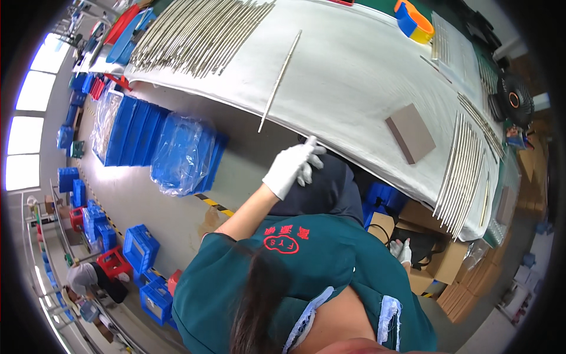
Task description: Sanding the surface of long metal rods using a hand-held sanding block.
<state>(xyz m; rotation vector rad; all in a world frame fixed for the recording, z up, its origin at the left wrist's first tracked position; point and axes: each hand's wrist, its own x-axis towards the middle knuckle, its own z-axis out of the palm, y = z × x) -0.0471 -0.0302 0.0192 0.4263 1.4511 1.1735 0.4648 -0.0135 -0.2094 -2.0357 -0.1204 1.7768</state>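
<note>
My left hand point(293, 166), in a white glove, hovers over my lap just off the table's front edge. Its index finger points out, the others bend loosely, and nothing is in it. Closest to it is a single thin metal rod point(280, 79), lying on the white-covered table point(348, 65) with its near end jutting past the edge. Low on the right, my right hand point(401, 251), also gloved, hangs beside an open cardboard box point(446, 259) holding a black bag point(423, 245). Its visible fingers are apart and I see nothing in them; the rest is partly hidden.
Many metal rods point(194, 38) lie side by side at the far left; another row point(461, 177) lies right. Between them sits a grey-brown block point(411, 133). A tape dispenser point(414, 22) and black fan point(515, 100) stand farther back. Blue crates point(132, 133) are stacked left of the table.
</note>
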